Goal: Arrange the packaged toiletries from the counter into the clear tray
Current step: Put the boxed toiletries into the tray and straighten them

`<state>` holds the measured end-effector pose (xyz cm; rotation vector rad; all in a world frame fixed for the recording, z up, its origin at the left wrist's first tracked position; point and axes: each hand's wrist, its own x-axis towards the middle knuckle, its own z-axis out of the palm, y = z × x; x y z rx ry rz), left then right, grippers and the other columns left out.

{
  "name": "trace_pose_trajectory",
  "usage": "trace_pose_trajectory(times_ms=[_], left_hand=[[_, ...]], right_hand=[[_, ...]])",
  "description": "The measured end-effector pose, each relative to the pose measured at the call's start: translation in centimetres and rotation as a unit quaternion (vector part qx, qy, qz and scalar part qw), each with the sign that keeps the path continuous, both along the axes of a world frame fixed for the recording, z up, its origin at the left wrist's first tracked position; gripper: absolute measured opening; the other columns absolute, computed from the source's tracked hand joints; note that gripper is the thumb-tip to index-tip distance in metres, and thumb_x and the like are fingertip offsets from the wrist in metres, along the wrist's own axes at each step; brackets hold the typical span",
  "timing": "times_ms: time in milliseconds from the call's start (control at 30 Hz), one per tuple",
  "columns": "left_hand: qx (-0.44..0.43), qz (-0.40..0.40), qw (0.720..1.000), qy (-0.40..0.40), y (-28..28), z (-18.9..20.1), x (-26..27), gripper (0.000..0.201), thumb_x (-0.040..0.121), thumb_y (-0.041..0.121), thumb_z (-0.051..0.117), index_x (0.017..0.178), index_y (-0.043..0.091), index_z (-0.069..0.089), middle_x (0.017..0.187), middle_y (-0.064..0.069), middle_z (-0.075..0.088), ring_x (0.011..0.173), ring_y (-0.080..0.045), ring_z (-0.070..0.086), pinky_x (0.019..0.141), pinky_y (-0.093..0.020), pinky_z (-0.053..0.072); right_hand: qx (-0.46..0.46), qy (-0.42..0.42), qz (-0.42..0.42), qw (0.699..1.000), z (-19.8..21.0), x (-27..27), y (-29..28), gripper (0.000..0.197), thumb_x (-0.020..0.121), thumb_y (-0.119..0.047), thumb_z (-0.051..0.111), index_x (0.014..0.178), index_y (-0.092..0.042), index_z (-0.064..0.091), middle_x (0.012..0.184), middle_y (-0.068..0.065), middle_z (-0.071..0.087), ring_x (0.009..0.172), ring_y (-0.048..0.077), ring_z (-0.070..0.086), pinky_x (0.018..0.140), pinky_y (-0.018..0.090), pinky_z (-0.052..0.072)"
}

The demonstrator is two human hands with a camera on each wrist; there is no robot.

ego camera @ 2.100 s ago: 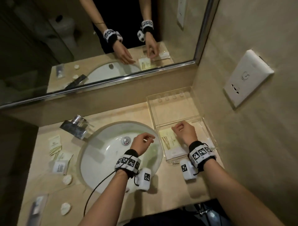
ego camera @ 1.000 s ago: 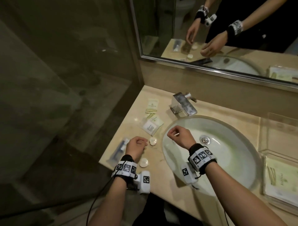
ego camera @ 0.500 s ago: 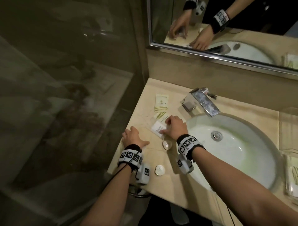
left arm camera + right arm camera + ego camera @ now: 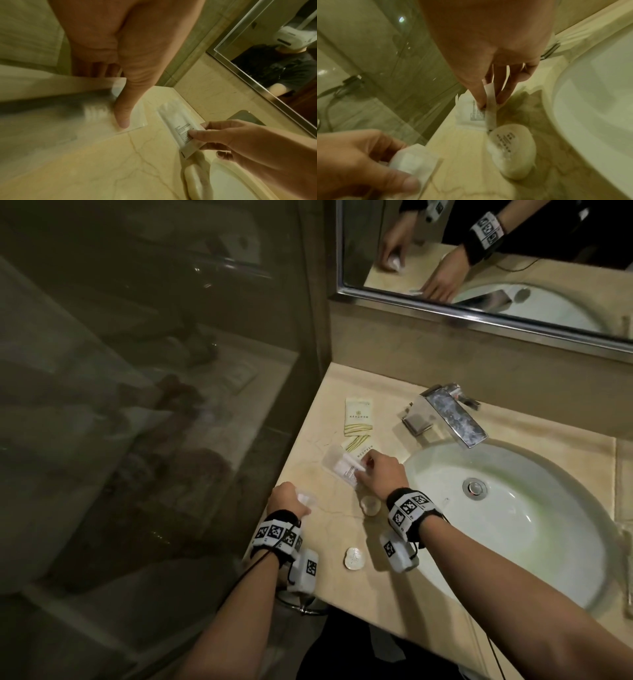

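Observation:
On the counter left of the sink, my right hand (image 4: 364, 469) pinches a white printed sachet (image 4: 344, 469) by its near end, thumb on top and fingers beneath, as the right wrist view shows at the sachet (image 4: 479, 115). My left hand (image 4: 298, 498) grips a clear plastic packet (image 4: 307, 498) at the counter's left edge, with the thumb (image 4: 122, 119) pressed on the packet (image 4: 137, 121). Two cream striped sachets (image 4: 358, 417) lie just beyond. Only a sliver of the clear tray (image 4: 624, 537) shows at the far right edge.
Two round wrapped soaps lie near my wrists, one (image 4: 370, 505) under the right hand and one (image 4: 354, 558) near the front edge. The chrome faucet (image 4: 452, 416) and white basin (image 4: 513, 525) sit to the right. A glass partition borders the counter's left side.
Both hands left the tray and crossed to the counter's left end. In the last half second my left hand closed on the clear packet and my right hand pinched the white sachet.

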<state>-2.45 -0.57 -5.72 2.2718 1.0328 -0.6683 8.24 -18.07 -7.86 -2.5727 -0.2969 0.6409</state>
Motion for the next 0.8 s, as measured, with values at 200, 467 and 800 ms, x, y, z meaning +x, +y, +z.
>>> trace_pose_trajectory(times_ms=[200,467,800], left_hand=[[-0.055,0.041,0.993,-0.098,-1.2,2.0,1.6,0.049,0.071,0.02,0.083,0.11,-0.001,0.063,0.108,-0.01,0.067,0.098,-0.026,0.062,0.078,-0.029,0.052],[-0.234,0.104,0.931,-0.262,-6.4,8.0,5.7,0.039,0.066,0.027,0.086,0.094,0.01,0.066,0.097,-0.008,0.072,0.092,-0.022,0.067,0.085,-0.036,0.055],[-0.366,0.117,0.87,-0.309,-19.0,12.1,8.0,0.026,0.072,0.027,0.081,0.091,0.009,0.075,0.096,-0.008,0.074,0.089,-0.021,0.066,0.087,-0.035,0.05]], right_hand=[[0.155,0.024,-0.087,0.984,2.4,0.4,-2.2,0.019,0.084,-0.021,0.074,0.092,-0.013,0.059,0.086,0.001,0.062,0.071,0.016,0.056,0.06,0.017,0.04],[0.324,-0.02,-0.183,0.928,7.3,0.3,-9.4,0.021,0.086,-0.025,0.072,0.101,-0.011,0.065,0.096,0.005,0.069,0.076,0.015,0.059,0.065,0.02,0.048],[0.418,-0.112,-0.273,0.859,12.0,0.0,-24.4,0.022,0.092,-0.032,0.065,0.094,-0.01,0.069,0.089,0.001,0.071,0.083,0.014,0.065,0.078,0.034,0.052]])
